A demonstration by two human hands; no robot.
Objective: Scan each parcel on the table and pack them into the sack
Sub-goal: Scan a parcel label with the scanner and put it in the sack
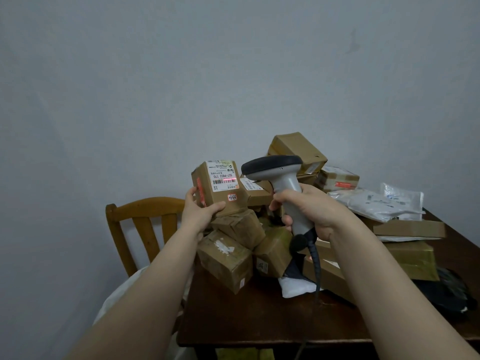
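- A plain pale grey wall [233, 74] fills the background, and a dark wooden bench [246, 318] stands against it at lower right.
- At far left a wooden chair [145, 216] sits just beside the bench edge, and a white sack [117, 297] shows below it, partly hidden by the left forearm.
- The left hand [200, 211] grips a small cardboard parcel [215, 188] from below, thumb on its front face and fingers behind. It is raised above the heap with its shipping label [222, 178] facing the camera.
- A red scan line lies across the barcode on that label.
- Under the parcel, a heap of brown boxes [228, 258] lies piled on the bench against the wall.
- The right hand [307, 209] is wrapped round the grip of a grey barcode scanner [284, 183], whose dark head points at the held parcel.
- A coiled cable [315, 258] hangs from the scanner's base to the bench.
- Further right, white plastic mailers [376, 203] rest on flat cartons.
- A black item [452, 289] lies at the right edge; I cannot tell what it is.
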